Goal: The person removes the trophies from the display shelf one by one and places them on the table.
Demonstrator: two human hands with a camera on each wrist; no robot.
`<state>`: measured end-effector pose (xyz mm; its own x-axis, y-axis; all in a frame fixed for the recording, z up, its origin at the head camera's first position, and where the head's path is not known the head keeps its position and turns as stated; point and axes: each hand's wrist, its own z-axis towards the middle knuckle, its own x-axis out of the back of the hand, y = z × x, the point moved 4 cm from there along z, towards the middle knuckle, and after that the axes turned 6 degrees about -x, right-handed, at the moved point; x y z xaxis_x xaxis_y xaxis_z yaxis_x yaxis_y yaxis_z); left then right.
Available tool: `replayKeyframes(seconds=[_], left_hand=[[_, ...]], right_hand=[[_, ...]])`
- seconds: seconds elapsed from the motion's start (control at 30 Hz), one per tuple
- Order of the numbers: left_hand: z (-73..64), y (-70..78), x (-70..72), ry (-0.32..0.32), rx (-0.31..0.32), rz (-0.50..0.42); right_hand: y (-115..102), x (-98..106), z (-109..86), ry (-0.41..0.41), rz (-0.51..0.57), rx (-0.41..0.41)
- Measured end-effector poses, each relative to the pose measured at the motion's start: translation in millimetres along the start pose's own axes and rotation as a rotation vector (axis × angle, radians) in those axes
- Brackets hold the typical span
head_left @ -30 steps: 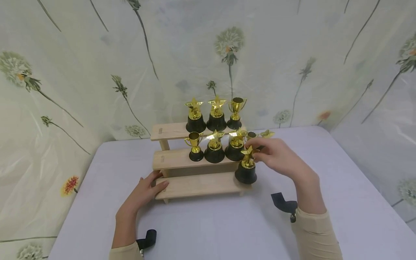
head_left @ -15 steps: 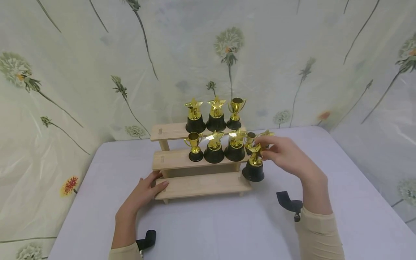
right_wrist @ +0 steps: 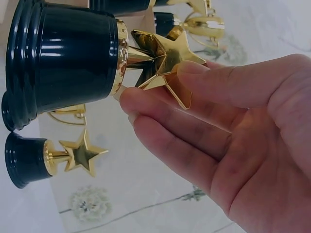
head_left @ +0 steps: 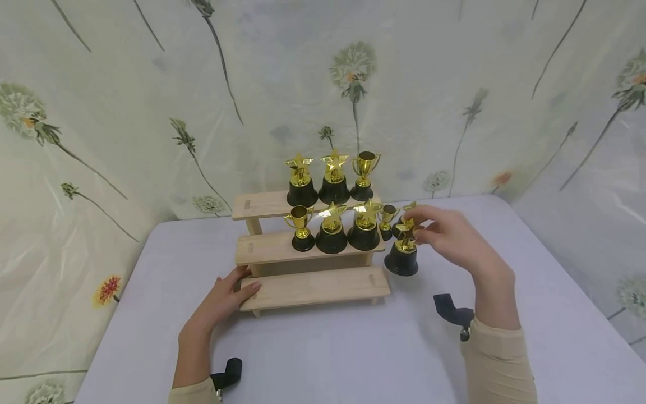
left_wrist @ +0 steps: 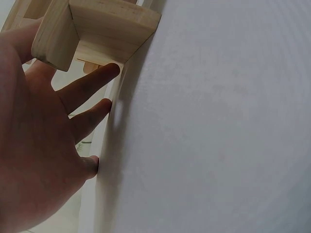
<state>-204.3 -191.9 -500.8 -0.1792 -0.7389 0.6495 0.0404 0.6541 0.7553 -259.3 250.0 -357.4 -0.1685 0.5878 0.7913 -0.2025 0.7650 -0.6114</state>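
Observation:
My right hand (head_left: 449, 235) pinches a gold star trophy (head_left: 402, 261) by its star, thumb on one side and fingers on the other. Its black base hangs just right of the three-tier wooden stand (head_left: 313, 289); whether it touches the table is unclear. In the right wrist view the star trophy (right_wrist: 68, 58) fills the upper left. My left hand (head_left: 222, 297) holds the left end of the lowest tier, thumb on top. The left wrist view shows the other fingers (left_wrist: 90, 92) reaching past the stand's end (left_wrist: 116, 29) near the tabletop.
Two star trophies (head_left: 333, 179) and a gold cup (head_left: 365, 165) stand on the top tier. The middle tier carries a cup (head_left: 301, 230) and two star trophies (head_left: 363, 230). Behind the right hand, a small cup (head_left: 387, 216) and another star trophy (right_wrist: 29, 158) stand on the white-covered table (head_left: 323, 359).
The right hand has carried the star trophy rightward and slightly back, from over the lowest tier's right end to beside the stand. The left hand stays on the stand.

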Motion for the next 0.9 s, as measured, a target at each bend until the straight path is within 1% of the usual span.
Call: replayKeyframes(seconds=[0.23,0.4,0.6,0.77,0.9], left_hand=[[0.2,0.9,-0.1,0.004,-0.011,0.003],[0.2,1.7,0.2,0.001,0.0,0.001],[-0.4,2.1,0.2,0.002,0.003,0.0],[-1.2,2.1,0.7,0.002,0.004,0.015],[-1.7,2.6,0.9,0.002,0.005,0.02]], right_hand=[[8.3,1.8,3.0,0.021,-0.021,-0.022],[12.9,3.8,4.4,0.041,-0.028,-0.033],[20.6,5.2,6.3,0.053,-0.032,-0.071],[27.0,5.7,9.4,0.053,-0.071,-0.111],[31.7,7.2,11.1,0.062,-0.112,-0.121]])
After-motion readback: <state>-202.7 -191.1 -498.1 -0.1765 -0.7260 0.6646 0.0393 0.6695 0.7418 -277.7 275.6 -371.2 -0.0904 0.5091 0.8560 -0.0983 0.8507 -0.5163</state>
